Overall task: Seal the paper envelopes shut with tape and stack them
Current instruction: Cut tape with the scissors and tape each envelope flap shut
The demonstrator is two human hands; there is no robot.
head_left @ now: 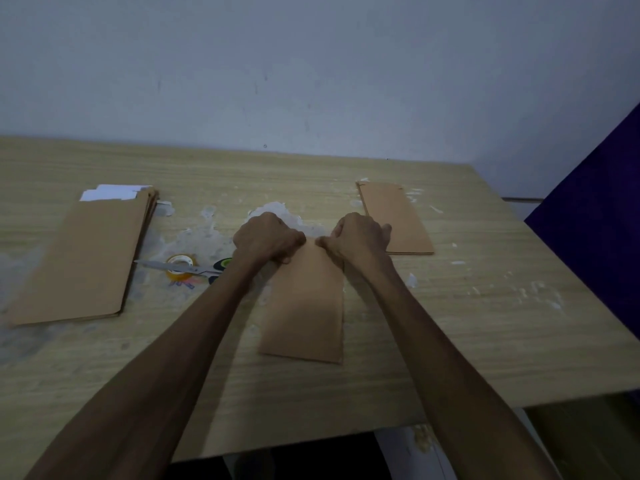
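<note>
A brown paper envelope [304, 306] lies lengthwise in the middle of the wooden table [467, 323]. My left hand [266, 239] and my right hand [360, 237] are both curled over its far end, fingers and thumbs pinching the paper there; the end itself is hidden under them. To the left lies a pile of brown envelopes [83, 258] with white sheets sticking out at the far end. A second, smaller pile of brown envelopes [398, 220] lies at the right rear. A roll of clear tape [180, 266] sits left of my left forearm.
Scissors [183, 268] lie across the tape roll, blades pointing left. White residue patches [277, 209] mark the tabletop beyond my hands. A grey wall stands behind the table. A dark blue surface [595, 220] rises at the right edge.
</note>
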